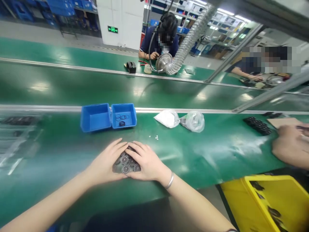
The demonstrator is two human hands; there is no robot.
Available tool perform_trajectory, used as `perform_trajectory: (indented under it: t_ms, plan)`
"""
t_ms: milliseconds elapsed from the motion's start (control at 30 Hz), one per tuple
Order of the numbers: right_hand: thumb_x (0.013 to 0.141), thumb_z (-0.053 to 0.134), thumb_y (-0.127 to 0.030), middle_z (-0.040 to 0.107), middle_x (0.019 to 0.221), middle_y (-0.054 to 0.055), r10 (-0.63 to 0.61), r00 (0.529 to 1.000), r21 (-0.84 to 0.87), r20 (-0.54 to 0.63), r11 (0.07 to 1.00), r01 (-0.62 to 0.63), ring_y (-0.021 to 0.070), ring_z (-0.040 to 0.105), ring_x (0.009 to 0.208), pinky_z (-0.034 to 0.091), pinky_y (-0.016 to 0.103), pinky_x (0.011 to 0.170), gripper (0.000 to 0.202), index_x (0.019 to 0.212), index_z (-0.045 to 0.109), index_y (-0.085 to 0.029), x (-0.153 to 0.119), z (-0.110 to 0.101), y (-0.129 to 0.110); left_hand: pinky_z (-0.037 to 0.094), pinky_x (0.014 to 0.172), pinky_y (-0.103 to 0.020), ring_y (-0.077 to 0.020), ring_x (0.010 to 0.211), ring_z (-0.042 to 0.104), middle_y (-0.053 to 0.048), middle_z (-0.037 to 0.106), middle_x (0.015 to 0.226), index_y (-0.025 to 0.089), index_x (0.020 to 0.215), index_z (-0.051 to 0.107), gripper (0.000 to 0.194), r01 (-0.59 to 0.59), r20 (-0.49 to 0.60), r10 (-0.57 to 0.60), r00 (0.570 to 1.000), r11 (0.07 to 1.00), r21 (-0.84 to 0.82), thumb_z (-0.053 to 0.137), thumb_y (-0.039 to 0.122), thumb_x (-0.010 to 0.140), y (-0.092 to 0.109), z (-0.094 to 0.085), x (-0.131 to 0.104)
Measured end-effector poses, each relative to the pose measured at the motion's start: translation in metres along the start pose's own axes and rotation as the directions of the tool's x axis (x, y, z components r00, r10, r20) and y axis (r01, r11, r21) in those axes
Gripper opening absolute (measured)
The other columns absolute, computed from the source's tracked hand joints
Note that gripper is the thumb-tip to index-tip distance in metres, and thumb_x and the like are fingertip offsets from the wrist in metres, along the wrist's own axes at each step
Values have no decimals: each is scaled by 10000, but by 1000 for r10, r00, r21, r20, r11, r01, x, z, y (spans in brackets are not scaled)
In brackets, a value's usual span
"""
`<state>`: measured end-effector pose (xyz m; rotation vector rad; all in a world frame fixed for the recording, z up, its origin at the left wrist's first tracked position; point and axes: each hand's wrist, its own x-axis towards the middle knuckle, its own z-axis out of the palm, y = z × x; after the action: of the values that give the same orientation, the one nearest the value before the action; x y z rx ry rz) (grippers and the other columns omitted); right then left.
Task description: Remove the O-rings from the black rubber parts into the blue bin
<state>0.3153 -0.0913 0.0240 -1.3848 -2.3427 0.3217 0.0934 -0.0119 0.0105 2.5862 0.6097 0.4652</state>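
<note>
Several black round parts with ringed faces (126, 168) are gathered in a cluster on the green work surface (183, 161). My left hand (106, 162) curves around the cluster from the left. From the right, my right hand (147, 162) wraps around it, its fingers lying over the far side. Fingertips and thumbs of both hands meet or nearly meet, forming a ring about the parts. Some of the parts are hidden beneath my fingers. A few tiny white pieces (156, 137) lie beyond my right hand.
Ahead stand two blue bins, a left one (96, 119) and a right one (131, 116) with black rings. Beside them lie a bag of white material (167, 118) and a clear plastic bag (194, 121). Another person's hand (289, 143) works at right, above a yellow crate (246, 193).
</note>
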Motion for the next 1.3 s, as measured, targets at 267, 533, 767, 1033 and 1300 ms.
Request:
perform_trajectory:
  t_ms: [267, 533, 767, 1033, 1300]
  plan:
    - [855, 522, -638, 432, 1502, 134, 146, 988, -166, -54, 974, -153, 323, 333, 1385, 399, 462, 1028, 727, 1405, 455, -166, -83, -16, 11, 505, 1005, -563, -406, 1342, 454, -140, 545, 1412, 268, 1525, 245, 872, -237, -88, 237, 968, 971, 3, 679, 460, 794, 49, 56, 41]
    - [858, 586, -560, 430, 1499, 147, 324, 927, -215, -190, 907, -361, 296, 354, 1390, 385, 476, 1071, 705, 1431, 423, -184, -190, -65, 70, 453, 1070, -559, -393, 1337, 462, -188, 538, 1405, 167, 1441, 392, 734, -421, -80, 413, 907, 896, -142, 662, 416, 805, 113, 132, 148]
    - [905, 560, -490, 504, 1440, 126, 460, 831, -286, -312, 789, -544, 244, 461, 1323, 402, 437, 1091, 568, 1382, 489, -189, -279, -145, 185, 337, 1147, -560, -384, 1379, 403, -195, 536, 1394, 157, 1373, 486, 689, -495, -62, 498, 865, 824, -275, 680, 456, 783, 184, 222, 326]
    - [997, 411, -356, 360, 1478, 200, 535, 447, -158, -717, 499, -852, 289, 317, 1415, 299, 559, 1142, 471, 1418, 371, -148, -343, -185, 250, 205, 1144, -663, -402, 1497, 34, -232, 128, 1614, 176, 1518, 208, 915, -466, -89, 465, 881, 817, -340, 666, 542, 816, 225, 282, 424]
    - [935, 516, -267, 500, 1365, 171, 550, 554, -176, -625, 593, -786, 267, 461, 1309, 431, 495, 1075, 370, 1289, 508, -162, -334, -133, 237, 186, 1161, -651, -376, 1501, 71, -213, 177, 1608, 197, 1510, 242, 852, -509, -69, 514, 855, 804, -308, 646, 519, 832, 220, 287, 419]
